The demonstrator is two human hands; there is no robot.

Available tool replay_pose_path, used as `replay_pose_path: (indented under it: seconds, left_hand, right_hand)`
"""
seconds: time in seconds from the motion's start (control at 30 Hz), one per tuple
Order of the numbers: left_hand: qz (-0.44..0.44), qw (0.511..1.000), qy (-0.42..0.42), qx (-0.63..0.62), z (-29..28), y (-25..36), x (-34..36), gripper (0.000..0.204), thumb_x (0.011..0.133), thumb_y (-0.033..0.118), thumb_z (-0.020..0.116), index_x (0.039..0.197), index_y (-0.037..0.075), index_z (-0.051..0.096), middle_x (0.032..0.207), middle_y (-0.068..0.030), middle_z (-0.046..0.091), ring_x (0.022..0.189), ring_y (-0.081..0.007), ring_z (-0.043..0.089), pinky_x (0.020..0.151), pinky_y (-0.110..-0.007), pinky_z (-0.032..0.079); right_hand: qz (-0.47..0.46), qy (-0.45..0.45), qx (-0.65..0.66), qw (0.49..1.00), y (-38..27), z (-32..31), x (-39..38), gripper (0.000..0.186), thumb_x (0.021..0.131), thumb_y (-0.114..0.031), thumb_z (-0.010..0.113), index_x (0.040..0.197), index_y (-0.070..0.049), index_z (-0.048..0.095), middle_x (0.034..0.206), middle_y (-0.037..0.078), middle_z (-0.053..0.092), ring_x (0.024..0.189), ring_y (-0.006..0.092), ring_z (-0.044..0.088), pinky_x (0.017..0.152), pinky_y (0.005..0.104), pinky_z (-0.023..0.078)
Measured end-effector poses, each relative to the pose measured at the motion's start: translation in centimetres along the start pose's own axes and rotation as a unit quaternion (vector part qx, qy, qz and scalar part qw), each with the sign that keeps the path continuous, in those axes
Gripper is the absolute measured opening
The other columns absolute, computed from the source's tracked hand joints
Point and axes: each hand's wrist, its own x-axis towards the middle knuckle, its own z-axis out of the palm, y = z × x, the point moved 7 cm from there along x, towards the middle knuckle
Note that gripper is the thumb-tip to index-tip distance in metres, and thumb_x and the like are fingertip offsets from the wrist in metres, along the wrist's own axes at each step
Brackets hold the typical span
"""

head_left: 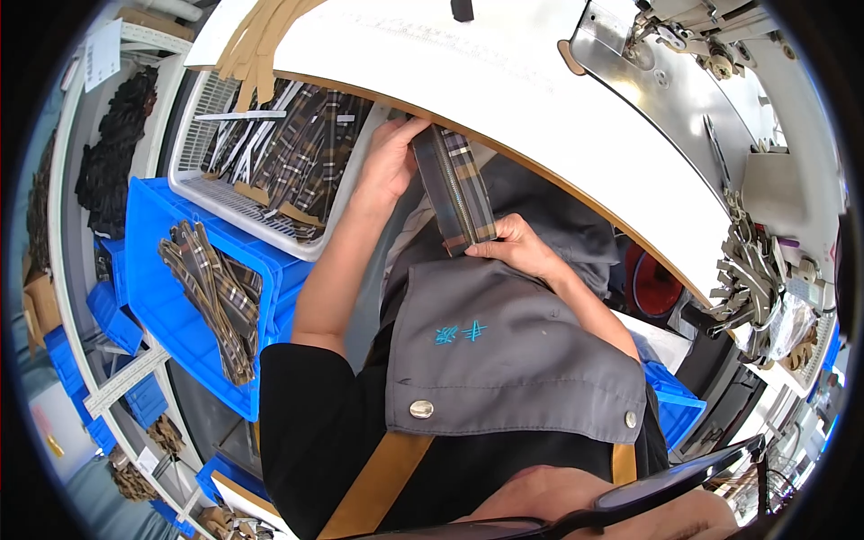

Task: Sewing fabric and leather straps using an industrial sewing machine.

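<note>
A plaid fabric strip with a metal zipper (456, 193) down its middle stretches between my two hands, over my lap and below the table edge. My left hand (393, 160) grips its far end close under the table edge, where some fingertips are hidden. With thumb and fingers closed, my right hand (515, 245) pinches the near end, just above the grey apron (513, 351). The strip lies tilted, one side dark brown and the other plaid.
A white sewing table (504, 63) curves ahead, with a sewing machine (666, 54) at its right. Brown strips (256, 40) hang over its left edge. Plaid pieces fill a white basket (211, 193); more lie in a blue crate (162, 297). Grey strips (751, 270) hang at right.
</note>
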Motion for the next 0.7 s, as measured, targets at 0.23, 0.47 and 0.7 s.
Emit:
replay_pose_path:
  seconds: [0.23, 0.47, 0.7]
  left_hand:
    - [-0.019, 1.000, 0.012, -0.004, -0.1, 0.2, -0.5, 0.033, 0.086, 0.011, 0.066, 0.112, -0.006, 0.054, 0.103, -0.0109, 0.062, 0.093, -0.0171, 0.062, 0.081, -0.031, 0.051]
    - [-0.019, 1.000, -0.005, -0.007, -0.8, -0.6, -0.2, 0.035, 0.088, 0.016, 0.066, 0.114, -0.004, 0.055, 0.105, -0.0111, 0.063, 0.091, -0.0172, 0.063, 0.080, -0.031, 0.052]
    - [0.044, 0.999, -0.010, -0.019, -2.4, 3.0, -2.4, 0.036, 0.084, 0.010, 0.068, 0.115, -0.001, 0.054, 0.100, -0.0078, 0.063, 0.088, -0.0140, 0.062, 0.077, -0.028, 0.050]
  right_hand:
    - [0.008, 0.004, -0.029, 1.000, 0.2, -0.3, 0.5, 0.022, 0.086, -0.005, 0.066, 0.107, -0.004, 0.070, 0.099, 0.003, 0.071, 0.087, 0.0061, 0.059, 0.082, 0.0229, 0.048]
    - [0.013, -0.014, -0.022, 1.000, 0.0, 0.0, 0.4, 0.023, 0.086, -0.003, 0.064, 0.109, -0.004, 0.069, 0.100, 0.005, 0.071, 0.088, 0.0072, 0.060, 0.084, 0.0233, 0.048]
    - [-0.008, 0.060, -0.005, 0.998, -2.7, -3.9, 0.2, 0.023, 0.082, 0.001, 0.064, 0.105, 0.000, 0.063, 0.098, -0.001, 0.066, 0.089, 0.0075, 0.057, 0.082, 0.0235, 0.046]
